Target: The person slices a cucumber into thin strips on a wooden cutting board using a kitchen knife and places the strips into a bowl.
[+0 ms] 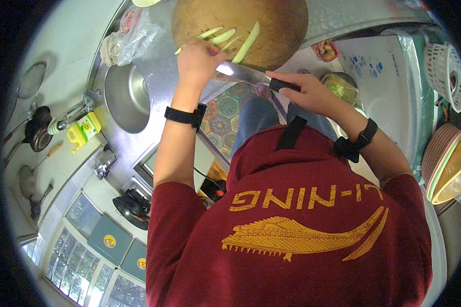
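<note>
My right hand (311, 92) grips the black handle of a kitchen knife (244, 73). Its broad metal blade points left, close beside my left hand (199, 59). The left fingers curl down over a pale green vegetable strip (178, 50) at the near edge of a round wooden chopping board (272, 23); my fingertips are hidden. Further cut strips (223, 37) lie just beyond that hand. A longer strip (247, 43) rests apart on the board, past the blade.
Left of the board are a plastic bag (136, 42) and a metal sink basin (128, 99). A yellow bottle (84, 128) stands beyond the sink. To the right sit a red tray of food (325, 50), a bagged green vegetable (340, 88) and a white plastic basket (445, 76).
</note>
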Demonstrator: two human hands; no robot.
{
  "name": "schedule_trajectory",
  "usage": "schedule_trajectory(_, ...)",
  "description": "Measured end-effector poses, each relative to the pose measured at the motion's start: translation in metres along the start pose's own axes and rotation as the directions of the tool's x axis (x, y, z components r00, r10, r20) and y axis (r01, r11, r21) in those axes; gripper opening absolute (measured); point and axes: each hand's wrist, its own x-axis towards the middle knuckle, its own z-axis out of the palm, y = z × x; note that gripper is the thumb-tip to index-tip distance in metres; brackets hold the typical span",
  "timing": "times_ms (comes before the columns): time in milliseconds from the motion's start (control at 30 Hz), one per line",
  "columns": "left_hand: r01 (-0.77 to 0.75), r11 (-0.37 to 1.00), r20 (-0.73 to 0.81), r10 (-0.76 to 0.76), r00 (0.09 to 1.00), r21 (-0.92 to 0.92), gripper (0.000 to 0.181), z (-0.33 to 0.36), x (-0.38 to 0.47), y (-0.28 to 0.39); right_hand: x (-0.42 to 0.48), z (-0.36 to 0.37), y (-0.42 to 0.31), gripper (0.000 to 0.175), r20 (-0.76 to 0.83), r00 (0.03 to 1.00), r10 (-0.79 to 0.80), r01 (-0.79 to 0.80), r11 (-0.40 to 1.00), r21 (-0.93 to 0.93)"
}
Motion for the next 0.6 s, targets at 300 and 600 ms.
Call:
schedule_trajectory(300,0.313,0.268,0.216,-0.336,0.917,-0.911,0.013,-0.055,-0.011,-0.005,-0.06,-0.055,-0.011,0.047,-0.237,0.95,-0.203,0.136,0.952,-0.273)
schedule_trajectory(600,0.401,0.604,0.645,0.259,0.719,-0.689,0.026,0.082,-0.025,0.144,-0.173,-0.105,-0.026,0.045,-0.709,0.676,0.199,-0.156,0.98,0.127)
